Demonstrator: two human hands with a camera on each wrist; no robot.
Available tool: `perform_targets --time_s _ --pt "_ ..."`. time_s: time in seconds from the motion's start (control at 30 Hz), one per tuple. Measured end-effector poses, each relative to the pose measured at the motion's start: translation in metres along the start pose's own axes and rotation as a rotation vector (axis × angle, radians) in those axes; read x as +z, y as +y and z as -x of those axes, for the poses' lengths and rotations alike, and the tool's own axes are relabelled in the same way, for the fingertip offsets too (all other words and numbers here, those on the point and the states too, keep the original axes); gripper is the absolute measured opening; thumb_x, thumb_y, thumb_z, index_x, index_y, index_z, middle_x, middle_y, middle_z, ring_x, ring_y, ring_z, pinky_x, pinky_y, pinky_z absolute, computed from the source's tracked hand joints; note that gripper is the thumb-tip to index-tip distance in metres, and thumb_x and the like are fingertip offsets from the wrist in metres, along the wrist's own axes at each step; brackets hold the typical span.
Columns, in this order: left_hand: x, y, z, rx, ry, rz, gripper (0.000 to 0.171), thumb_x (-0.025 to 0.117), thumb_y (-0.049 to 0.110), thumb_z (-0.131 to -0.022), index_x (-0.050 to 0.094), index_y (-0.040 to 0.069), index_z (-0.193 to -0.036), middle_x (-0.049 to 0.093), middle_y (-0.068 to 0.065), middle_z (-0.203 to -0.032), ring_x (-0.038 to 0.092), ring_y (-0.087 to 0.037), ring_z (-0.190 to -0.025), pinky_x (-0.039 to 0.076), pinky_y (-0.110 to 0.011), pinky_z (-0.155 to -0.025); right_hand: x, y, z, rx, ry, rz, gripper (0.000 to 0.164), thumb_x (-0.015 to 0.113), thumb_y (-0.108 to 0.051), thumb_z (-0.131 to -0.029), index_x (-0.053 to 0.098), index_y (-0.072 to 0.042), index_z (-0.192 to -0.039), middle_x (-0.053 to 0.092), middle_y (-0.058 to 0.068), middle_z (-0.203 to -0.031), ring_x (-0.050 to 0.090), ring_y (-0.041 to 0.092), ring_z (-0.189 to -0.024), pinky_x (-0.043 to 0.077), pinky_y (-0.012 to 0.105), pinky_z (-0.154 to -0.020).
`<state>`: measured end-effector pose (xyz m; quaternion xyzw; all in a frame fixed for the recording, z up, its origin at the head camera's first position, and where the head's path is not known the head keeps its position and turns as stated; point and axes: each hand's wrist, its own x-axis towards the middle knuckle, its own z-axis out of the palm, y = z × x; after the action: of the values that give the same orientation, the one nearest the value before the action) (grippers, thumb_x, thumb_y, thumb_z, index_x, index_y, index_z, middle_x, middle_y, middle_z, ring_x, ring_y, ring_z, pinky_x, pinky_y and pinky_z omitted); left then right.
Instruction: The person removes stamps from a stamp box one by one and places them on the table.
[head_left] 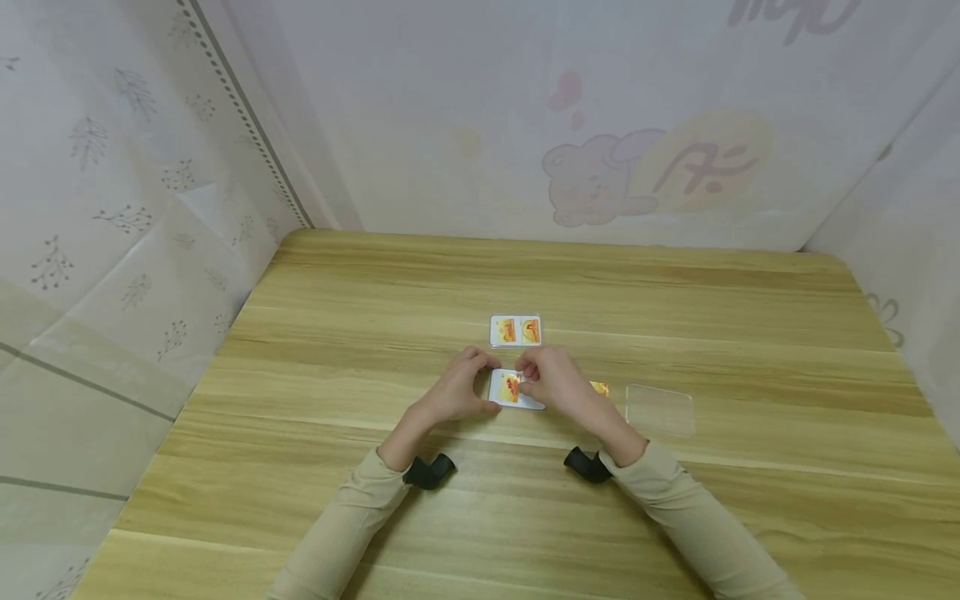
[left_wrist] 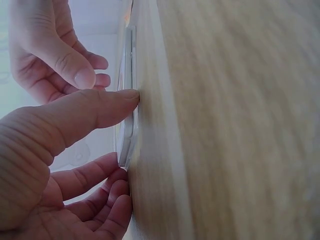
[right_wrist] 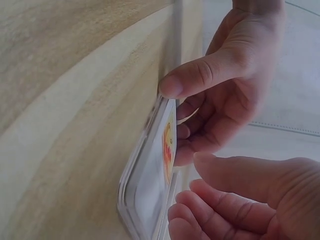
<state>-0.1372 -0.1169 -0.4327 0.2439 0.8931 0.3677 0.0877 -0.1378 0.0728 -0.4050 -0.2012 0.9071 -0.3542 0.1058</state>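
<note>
A small flat case (head_left: 517, 404) lies on the table with a white face and a red-and-yellow stamp-like picture (head_left: 510, 385) on it. My left hand (head_left: 453, 392) grips its left end, thumb on the near edge and fingers at the far side. Over its right part hovers my right hand (head_left: 561, 382), fingers loosely bent. In the right wrist view my right thumb (right_wrist: 240, 175) and fingers stand apart with nothing between them, just beside the case (right_wrist: 145, 192). The left wrist view shows the left thumb (left_wrist: 100, 107) against the case's edge.
Behind the hands lies a second case (head_left: 516, 342) with two orange pictures. To the right, a yellow card (head_left: 601, 388) is partly hidden by my right forearm, and a clear plastic lid (head_left: 660, 410) lies beyond it on the wooden table (head_left: 375, 317).
</note>
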Motion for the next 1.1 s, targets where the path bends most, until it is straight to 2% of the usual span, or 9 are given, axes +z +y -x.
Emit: perform_targets --time_s 0.27,0.5,0.73,0.83,0.9,1.1 --pt "0.000 0.001 0.001 -0.007 -0.002 0.003 0.051 0.082 0.003 -0.065 0.059 -0.005 -0.109 0.052 -0.015 -0.109 0.049 -0.029 -0.105 0.040 -0.043 -0.095 0.002 -0.002 -0.002 0.003 0.000 0.023 0.020 0.073 0.001 -0.076 0.066 0.005 -0.095 0.064 0.010 -0.085 0.059 0.019 -0.080 0.051 0.029 -0.072" --pt "0.000 0.001 0.000 -0.011 -0.003 0.004 0.051 0.081 0.002 -0.065 0.059 -0.006 -0.110 0.052 -0.015 -0.109 0.048 -0.029 -0.105 0.039 -0.043 -0.095 0.005 -0.001 -0.003 -0.011 0.002 0.001 0.020 0.074 0.003 -0.074 0.066 0.005 -0.093 0.064 0.011 -0.084 0.059 0.020 -0.078 0.051 0.028 -0.070" --pt "0.001 -0.005 0.002 0.077 0.040 0.035 0.048 0.080 0.006 -0.066 0.059 -0.007 -0.106 0.052 -0.014 -0.105 0.048 -0.029 -0.101 0.040 -0.041 -0.092 0.006 -0.001 -0.005 0.022 -0.004 0.002 0.020 0.074 0.002 -0.075 0.066 0.004 -0.094 0.064 0.009 -0.084 0.059 0.019 -0.079 0.051 0.027 -0.070" --pt "0.001 -0.005 0.002 0.058 0.030 0.032 0.049 0.081 0.006 -0.066 0.058 -0.007 -0.108 0.052 -0.015 -0.107 0.048 -0.029 -0.103 0.040 -0.042 -0.093 0.007 0.000 -0.006 0.023 0.000 0.012 0.020 0.074 0.002 -0.075 0.066 0.003 -0.093 0.063 0.008 -0.084 0.058 0.019 -0.078 0.050 0.027 -0.070" --pt "0.000 -0.001 0.002 0.022 0.015 0.031 0.050 0.080 0.003 -0.065 0.058 -0.008 -0.109 0.052 -0.016 -0.109 0.048 -0.031 -0.104 0.039 -0.045 -0.095 0.009 0.001 -0.007 0.023 0.003 0.021 0.020 0.074 0.001 -0.075 0.066 0.003 -0.093 0.063 0.008 -0.083 0.058 0.019 -0.078 0.050 0.027 -0.069" --pt "-0.001 0.003 0.001 -0.008 -0.004 -0.005 0.051 0.082 0.004 -0.066 0.058 -0.006 -0.111 0.052 -0.015 -0.111 0.049 -0.029 -0.106 0.039 -0.043 -0.095 0.011 0.001 -0.009 0.033 0.020 0.038 0.019 0.075 0.001 -0.074 0.066 0.001 -0.091 0.063 0.007 -0.082 0.057 0.018 -0.077 0.049 0.027 -0.069"
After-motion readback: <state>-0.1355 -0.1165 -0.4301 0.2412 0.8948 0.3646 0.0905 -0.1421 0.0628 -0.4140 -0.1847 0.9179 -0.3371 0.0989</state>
